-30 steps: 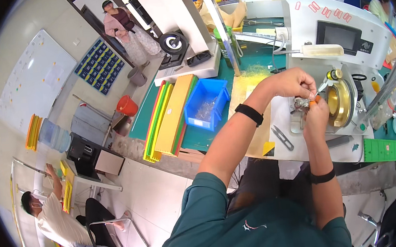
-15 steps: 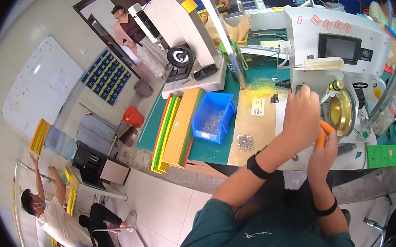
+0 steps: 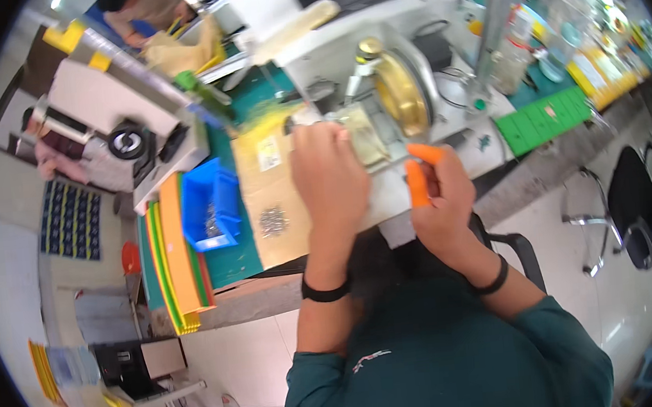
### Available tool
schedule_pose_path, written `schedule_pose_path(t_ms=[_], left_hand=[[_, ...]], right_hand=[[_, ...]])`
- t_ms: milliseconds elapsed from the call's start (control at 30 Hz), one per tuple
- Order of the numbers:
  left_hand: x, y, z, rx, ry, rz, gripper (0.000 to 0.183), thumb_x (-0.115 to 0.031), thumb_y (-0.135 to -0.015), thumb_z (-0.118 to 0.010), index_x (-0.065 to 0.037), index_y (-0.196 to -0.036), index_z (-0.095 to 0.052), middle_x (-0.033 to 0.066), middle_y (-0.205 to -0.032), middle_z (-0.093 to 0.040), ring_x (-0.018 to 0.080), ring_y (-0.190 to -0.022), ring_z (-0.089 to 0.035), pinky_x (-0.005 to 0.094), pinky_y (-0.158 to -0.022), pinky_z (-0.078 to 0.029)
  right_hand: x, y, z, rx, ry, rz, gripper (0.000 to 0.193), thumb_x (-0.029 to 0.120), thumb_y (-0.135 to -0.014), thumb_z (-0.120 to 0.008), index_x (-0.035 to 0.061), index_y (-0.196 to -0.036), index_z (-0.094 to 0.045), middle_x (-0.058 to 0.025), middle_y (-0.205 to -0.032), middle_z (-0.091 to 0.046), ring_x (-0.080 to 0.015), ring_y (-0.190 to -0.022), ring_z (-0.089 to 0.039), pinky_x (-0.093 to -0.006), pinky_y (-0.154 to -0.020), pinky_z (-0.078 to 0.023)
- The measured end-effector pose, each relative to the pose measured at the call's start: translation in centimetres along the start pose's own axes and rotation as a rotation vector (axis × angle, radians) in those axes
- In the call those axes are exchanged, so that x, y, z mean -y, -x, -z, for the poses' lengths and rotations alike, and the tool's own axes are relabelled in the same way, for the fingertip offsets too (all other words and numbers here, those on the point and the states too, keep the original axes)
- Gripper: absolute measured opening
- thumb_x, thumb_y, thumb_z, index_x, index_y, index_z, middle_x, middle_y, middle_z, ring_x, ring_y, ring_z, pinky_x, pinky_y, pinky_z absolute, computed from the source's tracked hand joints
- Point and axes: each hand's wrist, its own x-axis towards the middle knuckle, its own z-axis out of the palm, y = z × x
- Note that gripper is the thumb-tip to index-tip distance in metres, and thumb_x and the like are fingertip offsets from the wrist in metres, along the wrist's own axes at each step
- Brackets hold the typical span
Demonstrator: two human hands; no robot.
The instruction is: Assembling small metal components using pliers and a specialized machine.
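Observation:
My left hand [image 3: 331, 175] is blurred, its back toward me and its fingers curled together over the bench beside a bundle of fine yellow strands [image 3: 267, 120]. Whatever its fingertips hold is hidden. My right hand [image 3: 445, 204] is raised in front of the machine, with orange finger covers [image 3: 418, 183] on thumb and forefinger. Those two fingers stand apart, and nothing shows between them. A gold-coloured round dish [image 3: 402, 96] sits in the white machine [image 3: 259, 2] beyond my hands. Small metal pieces [image 3: 273, 221] lie heaped on brown cardboard [image 3: 255, 183] left of my left hand.
A blue bin [image 3: 224, 201] with more metal pieces stands left of the cardboard, beside stacked coloured trays [image 3: 180, 253]. At right lies a green tray [image 3: 544, 120], with jars [image 3: 512, 60] behind it. A grey post [image 3: 496, 14] rises there. Other people are beyond the bench and at left.
My view has swung to the right, so the bench appears shifted left. My hands have come apart: the left is now over the cardboard's side, and the right is by itself near the machine.

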Motion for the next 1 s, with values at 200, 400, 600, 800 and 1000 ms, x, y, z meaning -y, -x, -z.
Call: schedule_pose_path(t_ms=[200,400,600,800,1000], left_hand=[[-0.6,0.8,-0.6,0.015,-0.014,0.028,0.005,-0.009,-0.095,-0.061,-0.004,-0.094,-0.060,0.0167,-0.093,-0.056,0.0400,-0.087,-0.057,0.0491,-0.076,-0.045],[-0.6,2.0,-1.2,-0.013,0.008,-0.052,0.011,-0.012,-0.098,-0.054,-0.003,-0.093,-0.056,0.0191,-0.093,-0.052,0.0405,-0.085,-0.052,0.0499,-0.074,-0.041],[-1.3,2.1,-0.9,-0.014,0.048,0.071,0.005,-0.005,-0.093,-0.060,-0.004,-0.094,-0.055,0.0168,-0.096,-0.052,0.0388,-0.084,-0.052,0.0479,-0.075,-0.039],[-0.8,1.6,-1.3,-0.017,0.105,0.089,0.005,-0.005,-0.093,-0.060,-0.004,-0.093,-0.055,0.0164,-0.095,-0.052,0.0379,-0.083,-0.051,0.0465,-0.076,-0.039],[-0.5,1.6,-1.3,-0.037,0.122,0.069,0.006,-0.004,-0.092,-0.059,-0.004,-0.092,-0.054,0.0163,-0.095,-0.051,0.0375,-0.083,-0.051,0.0464,-0.075,-0.039]], right_hand=[[-1.2,-1.0,-0.4,0.155,0.249,0.129,0.026,0.008,-0.086,-0.074,0.0054,-0.112,-0.069,-0.0118,-0.089,-0.061,-0.0333,-0.073,-0.064,-0.0413,-0.060,-0.051],[-2.4,0.7,-1.2,0.246,0.484,0.129,0.036,0.022,-0.092,-0.073,0.0088,-0.126,-0.070,-0.0161,-0.103,-0.071,-0.0371,-0.088,-0.070,-0.0457,-0.071,-0.057],[-3.2,0.9,-2.5,0.299,0.457,0.086,0.035,0.015,-0.088,-0.075,0.0031,-0.120,-0.070,-0.0158,-0.100,-0.072,-0.0359,-0.088,-0.071,-0.0439,-0.073,-0.055],[-3.7,0.4,-3.4,0.326,0.468,0.091,0.026,0.010,-0.086,-0.073,0.0021,-0.111,-0.070,-0.0149,-0.096,-0.071,-0.0358,-0.086,-0.071,-0.0439,-0.074,-0.055],[-4.3,0.5,-4.0,0.329,0.426,0.139,0.023,0.006,-0.082,-0.073,0.0026,-0.105,-0.069,-0.0142,-0.092,-0.070,-0.0358,-0.084,-0.070,-0.0429,-0.072,-0.054]])
